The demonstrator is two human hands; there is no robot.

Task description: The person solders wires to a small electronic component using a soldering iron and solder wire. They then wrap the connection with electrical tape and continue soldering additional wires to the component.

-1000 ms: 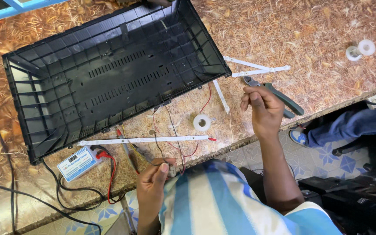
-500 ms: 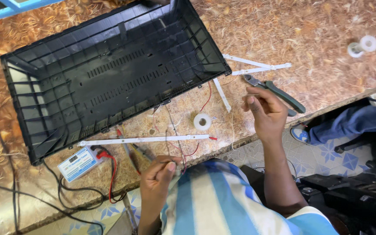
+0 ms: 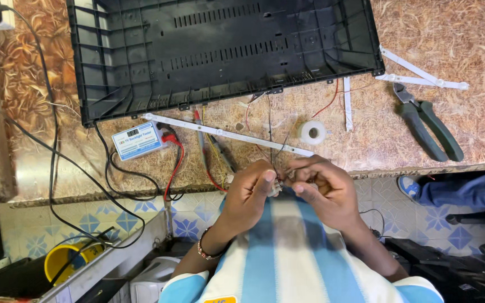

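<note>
My left hand [image 3: 249,189] and my right hand [image 3: 322,188] meet just below the counter edge, over my striped shirt. Together they pinch a small white connector [image 3: 276,188] with thin black and red wires [image 3: 270,134] running up to the black plastic back cover [image 3: 220,50]. A long white LED strip [image 3: 225,134] lies along the counter just above my hands. A small roll of white tape [image 3: 312,133] sits beside it.
A small blue-and-white tester box [image 3: 137,140] with red and black leads lies left of the strip. Green-handled pliers [image 3: 428,126] and more white strips [image 3: 422,76] lie at right. Black cables [image 3: 57,163] hang off the counter. A yellow container [image 3: 68,261] stands below; another person's shoe [image 3: 413,185] is at right.
My right hand has come off the pliers on the counter and joined my left hand at the connector. The view has shifted closer and lower.
</note>
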